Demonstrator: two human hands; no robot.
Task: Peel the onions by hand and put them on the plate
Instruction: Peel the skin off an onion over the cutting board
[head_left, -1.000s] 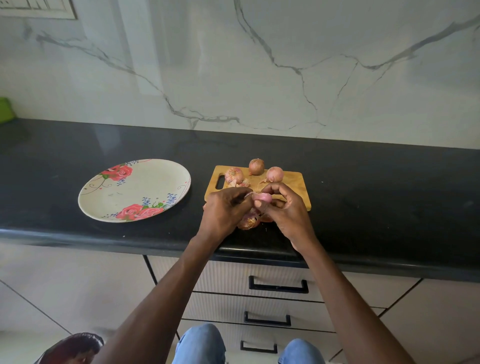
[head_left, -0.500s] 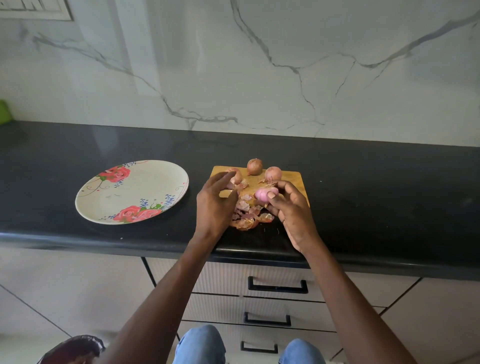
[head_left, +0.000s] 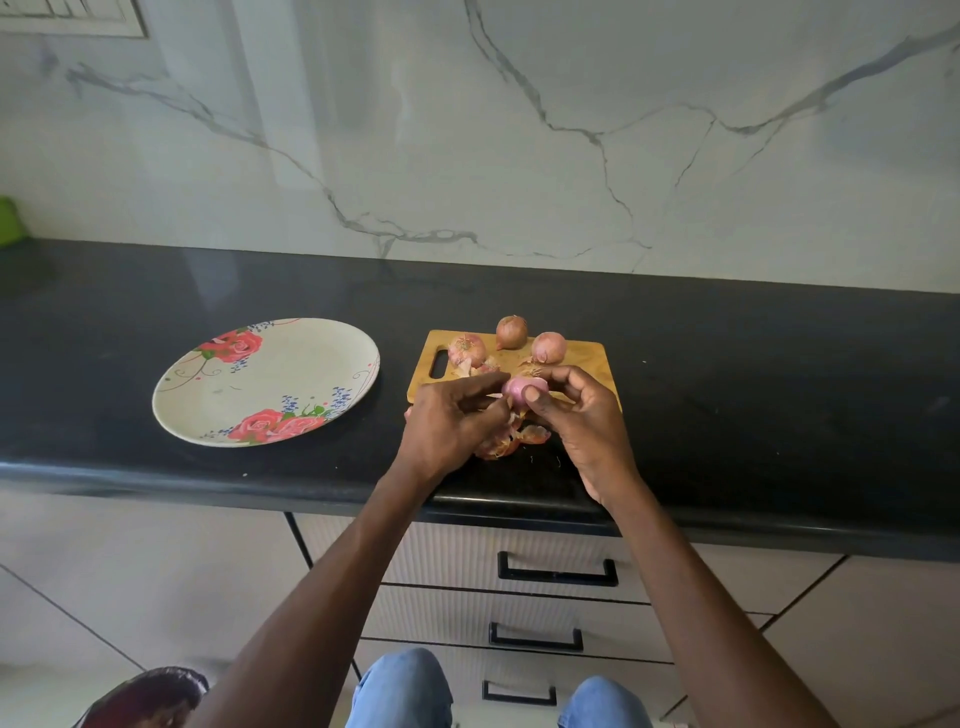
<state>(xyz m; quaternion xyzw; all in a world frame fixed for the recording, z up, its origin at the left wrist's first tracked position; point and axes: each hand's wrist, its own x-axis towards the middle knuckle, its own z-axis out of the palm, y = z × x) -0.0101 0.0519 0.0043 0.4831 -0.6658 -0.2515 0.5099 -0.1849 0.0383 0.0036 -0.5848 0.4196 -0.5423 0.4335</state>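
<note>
Now right hand (head_left: 587, 421) grip clamps the pink onion (head_left: 524, 391); left hand (head_left: 452, 421) fingertips pinch its skin. Strip loose bits, then plate (head_left: 218, 410).

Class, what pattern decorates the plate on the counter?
Red roses with green leaves and small blue flowers on the cream plate, shown in the head view.

Your forearms (head_left: 332, 587) are bare, no sleeves showing. At six o'clock, your knees (head_left: 400, 686) wear light blue denim.

My left hand (head_left: 451, 426) has come back from the board (head_left: 587, 358), its fingers now pinching skin beside the onion (head_left: 519, 388).
</note>
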